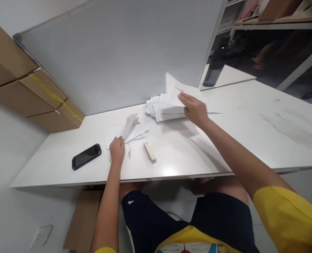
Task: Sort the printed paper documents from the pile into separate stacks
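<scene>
My right hand (195, 109) is closed on a white sheet of paper (174, 88), raised over a loose pile of papers (159, 107) by the whiteboard. My left hand (117, 149) has its fingers closed at the edge of a smaller stack of papers (138, 135), where one folded sheet (129, 125) stands up from the rest. Between the hands and nearer to me lies a cream stapler (150, 152). Torn paper scraps (129, 152) are scattered beside the left stack.
A black phone (86, 156) rests left on the white table (182, 158). Cardboard boxes (50, 102) are stacked at the left, against the whiteboard (124, 52). Back right stands a dark bottle (214, 68); a shelf (277, 24) and part of another person (262, 56) are beyond.
</scene>
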A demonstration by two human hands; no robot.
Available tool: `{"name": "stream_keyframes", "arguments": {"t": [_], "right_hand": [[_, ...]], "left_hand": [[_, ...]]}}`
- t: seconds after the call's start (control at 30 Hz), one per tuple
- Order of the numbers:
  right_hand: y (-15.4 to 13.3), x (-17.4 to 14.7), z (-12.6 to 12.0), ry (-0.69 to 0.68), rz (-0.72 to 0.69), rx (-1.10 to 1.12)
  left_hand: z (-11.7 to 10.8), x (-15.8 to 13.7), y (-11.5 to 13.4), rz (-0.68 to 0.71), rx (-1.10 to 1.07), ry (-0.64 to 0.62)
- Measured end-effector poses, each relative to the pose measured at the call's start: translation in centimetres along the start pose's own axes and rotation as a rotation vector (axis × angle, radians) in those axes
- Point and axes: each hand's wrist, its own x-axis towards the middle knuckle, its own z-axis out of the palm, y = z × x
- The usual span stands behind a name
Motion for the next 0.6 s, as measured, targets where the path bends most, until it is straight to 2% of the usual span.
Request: {"name": "stream_keyframes", "arguments": {"t": [0.1,0.13,0.17,0.23,0.3,0.33,0.4,0.5,0.6], "right_hand": [[3.3,3.1,3.6,-0.438,0.025,0.022],[4.1,3.4,4.4,-0.514,0.009,0.043],[4.6,3.2,4.9,-0.530,-0.017,0.078],[4.2,1.9,5.2,-0.405,-0.066,0.201],[1.8,-0.7,4.8,-0.256,-0.065,0.400],[0.0,-2.1,4.6,-0.227,-0.026,0.521],[-4.5,-4.7,4.4,-0.248,0.135,0.777],[-10.5,-6.4,4.8,-0.337,0.441,1.210],[-12.7,-5.3,5.6,-0.422,0.585,1.576]], "left_hand": [[-0.1,0.3,0.1,0.029,-0.050,0.052],[-0.1,0.3,0.2,0.041,-0.065,0.067],[-0.2,0.3,0.2,0.054,-0.080,0.080],[-0.5,0.1,0.2,0.080,-0.109,0.107],[-0.9,-0.3,0.4,0.091,-0.118,0.139],[-1.0,-0.5,0.5,0.089,-0.107,0.156],[-1.2,-0.9,0.7,0.097,-0.058,0.164],[-0.9,-1.5,0.8,0.211,0.004,0.081],[-0.5,-1.8,0.9,0.348,0.025,-0.029]]}}
